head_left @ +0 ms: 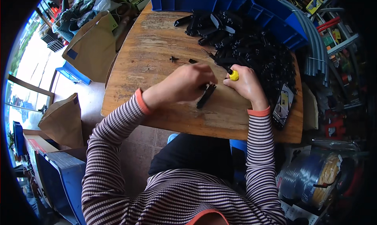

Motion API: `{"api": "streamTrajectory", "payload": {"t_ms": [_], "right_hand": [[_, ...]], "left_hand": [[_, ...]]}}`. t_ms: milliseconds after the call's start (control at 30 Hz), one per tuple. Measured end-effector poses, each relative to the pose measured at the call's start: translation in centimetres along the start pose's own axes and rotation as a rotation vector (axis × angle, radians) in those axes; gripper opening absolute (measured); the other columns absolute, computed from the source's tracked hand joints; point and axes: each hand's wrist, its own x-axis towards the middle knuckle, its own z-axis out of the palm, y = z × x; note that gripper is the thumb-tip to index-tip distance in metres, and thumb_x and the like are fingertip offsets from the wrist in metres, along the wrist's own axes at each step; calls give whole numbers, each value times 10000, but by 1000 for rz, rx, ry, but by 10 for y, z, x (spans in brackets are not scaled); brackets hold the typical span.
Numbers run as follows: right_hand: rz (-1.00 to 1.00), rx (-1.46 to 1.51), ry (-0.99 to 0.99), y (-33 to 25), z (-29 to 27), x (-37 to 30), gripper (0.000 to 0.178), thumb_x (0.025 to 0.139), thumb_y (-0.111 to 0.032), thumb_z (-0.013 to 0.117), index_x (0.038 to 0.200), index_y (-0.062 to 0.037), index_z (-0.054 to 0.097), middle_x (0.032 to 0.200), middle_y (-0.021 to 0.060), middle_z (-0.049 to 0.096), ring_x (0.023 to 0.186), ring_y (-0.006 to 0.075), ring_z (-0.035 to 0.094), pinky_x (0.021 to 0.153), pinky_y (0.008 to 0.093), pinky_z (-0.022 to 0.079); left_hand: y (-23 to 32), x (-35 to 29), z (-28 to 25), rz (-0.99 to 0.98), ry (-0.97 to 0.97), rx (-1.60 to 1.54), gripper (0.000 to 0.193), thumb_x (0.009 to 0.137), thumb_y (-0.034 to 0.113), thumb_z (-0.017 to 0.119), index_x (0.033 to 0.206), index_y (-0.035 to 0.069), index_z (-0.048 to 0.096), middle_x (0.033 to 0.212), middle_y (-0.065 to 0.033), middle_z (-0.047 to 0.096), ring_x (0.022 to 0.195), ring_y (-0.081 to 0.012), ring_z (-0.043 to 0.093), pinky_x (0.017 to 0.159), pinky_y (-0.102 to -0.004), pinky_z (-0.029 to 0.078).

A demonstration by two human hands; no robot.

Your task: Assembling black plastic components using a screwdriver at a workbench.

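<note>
My left hand [192,81] is closed over the wooden table [157,95], its fingers around a narrow black plastic part [206,96] that sticks out below them. My right hand [248,83], to the right of it, is wrapped round a screwdriver [233,75] with a yellow and black handle. The tool slants toward the upper left, and its far end is hard to separate from the dark parts behind. Beyond both hands spreads a large pile of black plastic parts [251,48]. Two small black pieces lie beyond my left hand, one of them a cross-shaped piece [173,59].
Blue plastic bins [196,0] border the table's far side. A phone [283,103] lies at the right edge, by the pile. Grey tubing [314,48] hangs at the right. Brown paper bags [92,48] and a blue crate [64,178] stand at the left.
</note>
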Motion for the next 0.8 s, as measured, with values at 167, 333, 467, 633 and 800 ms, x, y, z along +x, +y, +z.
{"api": "streamTrajectory", "payload": {"t_ms": [167, 333, 467, 633, 800], "right_hand": [[-73, 248, 147, -31, 10, -26, 185, 754, -60, 754, 824, 13, 600, 734, 134, 637, 637, 255, 615, 586, 300, 475], [-219, 149, 256, -36, 24, -31, 164, 767, -24, 744, 822, 7, 593, 721, 123, 622, 600, 235, 590, 560, 299, 453], [-222, 69, 287, -38, 23, -33, 132, 761, -15, 705, 833, -38, 597, 725, 127, 637, 686, 325, 643, 570, 358, 486], [-215, 50, 276, -36, 24, -34, 145, 746, -13, 708, 836, -41, 598, 763, 119, 645, 683, 333, 634, 573, 362, 487], [-318, -88, 184, -34, 18, -30, 149, 760, -16, 709, 862, -32, 601, 822, 123, 645, 658, 298, 619, 578, 330, 484]], "left_hand": [[17, -43, 9, 203, -89, 116, 361, 725, 96, 697, 1071, 20, 629, 1146, -144, 583, 988, -282, 588, 773, -374, 542], [18, -40, 27, 180, -108, 221, 459, 716, 151, 697, 1134, -4, 583, 1220, -159, 531, 1016, -278, 569, 758, -353, 550], [18, -38, 37, 185, -91, 286, 483, 720, 157, 682, 1151, -26, 559, 1214, -162, 524, 1009, -275, 567, 746, -342, 554], [23, -34, 42, 198, -82, 348, 476, 734, 155, 657, 1151, -49, 551, 1171, -170, 534, 972, -264, 568, 750, -332, 554], [17, -35, 47, 240, -39, 311, 463, 744, 144, 640, 1154, -52, 551, 1160, -171, 538, 942, -256, 566, 777, -325, 547]]}}
